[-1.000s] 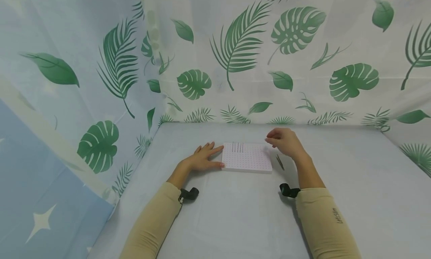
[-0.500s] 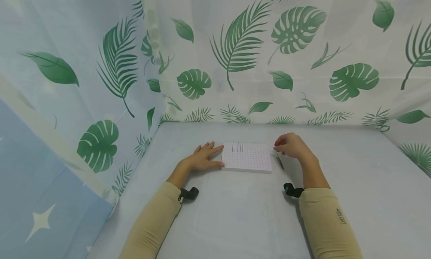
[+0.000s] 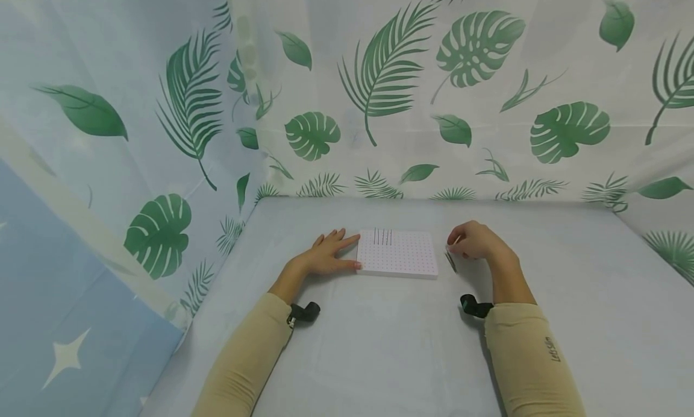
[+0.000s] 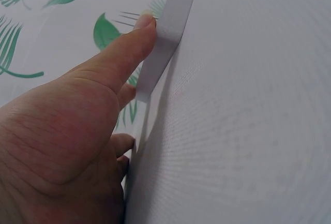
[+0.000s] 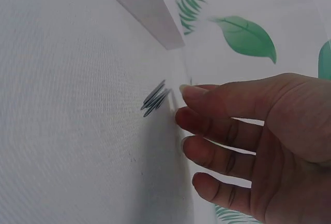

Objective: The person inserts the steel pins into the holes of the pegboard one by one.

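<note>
A white board with a grid of small holes lies on the table. Several thin dark pins stand in a row near its back left. My left hand is spread flat, with thumb and index fingertip against the board's left edge; the left wrist view shows the thumb on the board's side wall. Right of the board lies a small bundle of loose grey metal pins. Just beyond it is my right hand, fingers loosely bent and thumb close over the index finger, with no pin visible between them.
The table has a pale cloth cover. A leaf-printed curtain hangs along its back edge and left side. Each wrist carries a black camera mount near the sleeve cuff.
My right hand has moved from the board's back right corner, rightward and toward me, down to the loose pins. My left hand and the board have stayed in place.
</note>
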A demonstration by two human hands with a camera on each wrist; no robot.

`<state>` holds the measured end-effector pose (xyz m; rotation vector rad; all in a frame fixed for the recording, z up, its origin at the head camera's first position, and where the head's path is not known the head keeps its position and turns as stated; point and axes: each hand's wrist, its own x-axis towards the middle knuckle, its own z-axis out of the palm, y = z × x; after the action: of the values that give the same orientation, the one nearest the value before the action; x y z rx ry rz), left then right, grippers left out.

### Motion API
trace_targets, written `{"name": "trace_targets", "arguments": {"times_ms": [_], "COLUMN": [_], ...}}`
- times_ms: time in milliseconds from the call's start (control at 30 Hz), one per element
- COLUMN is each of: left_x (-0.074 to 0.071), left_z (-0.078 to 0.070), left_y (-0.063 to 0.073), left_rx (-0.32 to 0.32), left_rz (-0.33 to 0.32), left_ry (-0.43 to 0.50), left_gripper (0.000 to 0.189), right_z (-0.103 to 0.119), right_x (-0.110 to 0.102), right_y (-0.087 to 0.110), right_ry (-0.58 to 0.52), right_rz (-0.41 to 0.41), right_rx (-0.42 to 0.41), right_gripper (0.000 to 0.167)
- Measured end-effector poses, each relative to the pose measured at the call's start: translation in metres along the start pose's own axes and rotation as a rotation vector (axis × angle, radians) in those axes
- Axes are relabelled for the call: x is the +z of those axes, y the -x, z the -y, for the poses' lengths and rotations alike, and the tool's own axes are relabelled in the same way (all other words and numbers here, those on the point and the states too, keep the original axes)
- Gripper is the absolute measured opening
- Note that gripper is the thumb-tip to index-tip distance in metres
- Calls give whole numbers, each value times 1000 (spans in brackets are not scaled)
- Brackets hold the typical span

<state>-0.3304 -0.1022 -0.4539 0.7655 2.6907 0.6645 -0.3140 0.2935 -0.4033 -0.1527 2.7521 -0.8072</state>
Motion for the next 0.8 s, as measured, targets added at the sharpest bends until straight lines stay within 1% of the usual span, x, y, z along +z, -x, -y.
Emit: {"name": "trace_targets", "arguments": {"times_ms": [300, 533, 800], "left_x": [1, 0, 0], "left_z": [0, -1, -2], "left_y": [0, 0, 1], "left_rx": [-1, 0, 1], "left_rz": [-3, -4, -5], "left_ry": [-5, -9, -3], "left_gripper": [89, 88, 88], "right_z": [-5, -5, -5], "right_x": [1, 4, 4], "right_y": [-2, -4, -5], "right_ry": [18, 24, 42], "right_rz": [-9, -7, -4], "right_rx": [-7, 10, 19], "right_gripper": [16, 10, 8]}}
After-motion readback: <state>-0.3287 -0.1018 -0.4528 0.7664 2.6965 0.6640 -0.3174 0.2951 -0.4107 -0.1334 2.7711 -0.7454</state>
